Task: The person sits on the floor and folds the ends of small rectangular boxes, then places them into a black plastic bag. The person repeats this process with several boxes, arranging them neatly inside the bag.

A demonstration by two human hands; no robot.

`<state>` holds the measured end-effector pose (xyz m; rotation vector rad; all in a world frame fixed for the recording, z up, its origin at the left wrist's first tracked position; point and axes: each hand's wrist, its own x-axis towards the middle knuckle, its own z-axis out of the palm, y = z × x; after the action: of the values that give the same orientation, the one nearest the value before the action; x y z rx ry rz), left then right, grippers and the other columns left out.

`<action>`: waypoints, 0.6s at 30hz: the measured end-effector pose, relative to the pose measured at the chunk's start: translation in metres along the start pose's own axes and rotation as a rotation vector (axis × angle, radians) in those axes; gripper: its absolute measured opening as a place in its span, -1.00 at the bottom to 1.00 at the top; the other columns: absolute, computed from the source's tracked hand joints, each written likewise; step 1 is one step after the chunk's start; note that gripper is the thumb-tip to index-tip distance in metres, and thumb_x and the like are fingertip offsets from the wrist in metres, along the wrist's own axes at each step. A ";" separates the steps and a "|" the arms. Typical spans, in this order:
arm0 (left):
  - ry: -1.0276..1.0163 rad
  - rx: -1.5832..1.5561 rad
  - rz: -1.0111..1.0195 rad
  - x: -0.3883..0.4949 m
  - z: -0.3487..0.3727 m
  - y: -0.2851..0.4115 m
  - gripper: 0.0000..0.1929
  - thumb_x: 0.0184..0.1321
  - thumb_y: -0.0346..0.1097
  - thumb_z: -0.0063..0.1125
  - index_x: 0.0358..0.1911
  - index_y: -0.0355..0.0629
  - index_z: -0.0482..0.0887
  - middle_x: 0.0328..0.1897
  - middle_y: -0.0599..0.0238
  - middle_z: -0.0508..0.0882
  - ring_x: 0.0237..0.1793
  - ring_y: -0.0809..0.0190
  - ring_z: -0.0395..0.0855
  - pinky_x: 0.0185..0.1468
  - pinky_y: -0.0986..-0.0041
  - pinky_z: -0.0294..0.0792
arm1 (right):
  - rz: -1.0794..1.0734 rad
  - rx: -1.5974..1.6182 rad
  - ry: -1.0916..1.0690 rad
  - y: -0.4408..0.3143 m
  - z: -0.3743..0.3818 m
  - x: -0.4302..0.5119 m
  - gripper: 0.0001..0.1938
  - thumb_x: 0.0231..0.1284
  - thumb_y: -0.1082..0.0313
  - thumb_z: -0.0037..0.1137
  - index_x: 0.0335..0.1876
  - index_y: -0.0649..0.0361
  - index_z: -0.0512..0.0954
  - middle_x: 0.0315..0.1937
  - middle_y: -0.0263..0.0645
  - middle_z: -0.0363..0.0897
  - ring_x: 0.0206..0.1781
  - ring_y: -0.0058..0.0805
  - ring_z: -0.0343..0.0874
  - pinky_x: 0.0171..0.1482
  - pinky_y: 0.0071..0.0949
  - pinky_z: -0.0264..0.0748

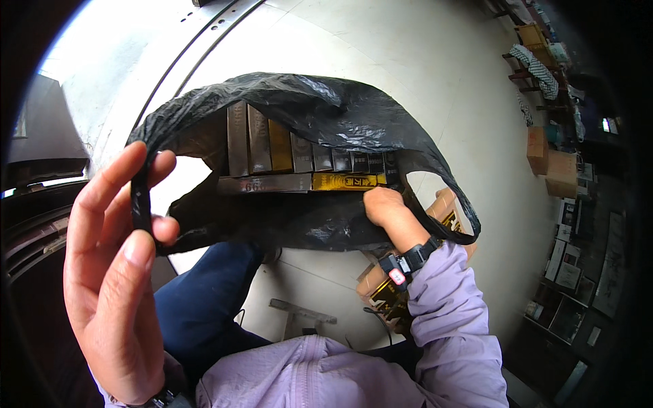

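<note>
A black plastic bag hangs wide open before me, its mouth towards the camera. My left hand has its fingers hooked through the bag's left handle loop, holding it. Inside the bag stand several narrow boxes side by side, dark grey ones and a gold one. A dark box and a yellow box lie in a row across their near side. My right hand reaches into the bag's right side by the yellow box; its fingertips are hidden, so its grip cannot be told.
A brown cardboard box with gold and black print sits below my right forearm. Further cardboard boxes and a chair draped with checked cloth stand at the right. A metal floor track runs at the top left.
</note>
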<state>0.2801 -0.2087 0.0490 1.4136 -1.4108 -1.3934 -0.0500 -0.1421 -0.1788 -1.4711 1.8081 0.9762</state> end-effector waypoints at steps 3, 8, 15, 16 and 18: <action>0.104 0.041 0.045 0.003 0.001 -0.004 -0.38 0.37 -0.15 0.07 0.43 -0.28 0.30 0.32 0.00 0.52 -0.07 0.42 0.58 0.22 0.54 0.30 | 0.035 0.085 0.104 0.013 -0.012 -0.026 -0.76 0.31 0.32 0.03 -0.11 0.32 0.63 -0.10 0.09 0.66 0.02 0.04 0.65 0.06 -0.08 0.57; 0.076 -0.091 0.129 0.008 0.005 -0.008 -0.47 0.40 -0.32 0.06 0.42 -0.22 0.35 0.30 0.12 0.54 0.04 0.38 0.61 0.26 0.50 0.34 | -0.300 0.517 0.815 0.044 -0.050 -0.095 -0.56 0.34 0.24 0.11 0.26 0.26 0.44 0.29 0.07 0.45 0.22 -0.03 0.54 0.28 -0.25 0.42; -0.062 -0.289 0.206 0.005 0.028 -0.012 -0.54 0.36 -0.39 0.12 0.33 -0.17 0.47 0.27 0.16 0.52 0.17 0.34 0.48 0.28 0.49 0.31 | -0.269 0.655 0.803 0.080 -0.056 -0.086 -0.76 0.31 0.36 -0.01 -0.02 0.24 0.61 -0.08 0.00 0.67 0.00 -0.06 0.65 0.08 -0.26 0.54; -0.093 -0.303 0.207 0.006 0.032 -0.013 -0.54 0.35 -0.39 0.13 0.33 -0.17 0.47 0.25 0.17 0.52 0.11 0.38 0.51 0.26 0.52 0.32 | -0.246 0.581 0.720 0.069 -0.042 -0.072 -0.75 0.29 0.40 -0.07 -0.05 0.22 0.64 -0.09 0.02 0.67 0.00 -0.03 0.64 0.09 -0.23 0.55; -0.091 -0.267 0.206 0.008 0.035 -0.015 -0.55 0.39 -0.32 0.11 0.33 -0.17 0.46 0.21 0.26 0.56 0.07 0.40 0.48 0.25 0.50 0.30 | -0.186 0.415 0.521 0.043 -0.015 -0.041 -0.73 0.14 0.47 0.00 -0.11 0.18 0.69 -0.07 0.08 0.66 0.02 0.01 0.65 0.12 -0.16 0.57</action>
<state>0.2488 -0.2069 0.0264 1.0182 -1.3281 -1.4629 -0.0842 -0.1277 -0.1294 -1.6734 2.0159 0.1040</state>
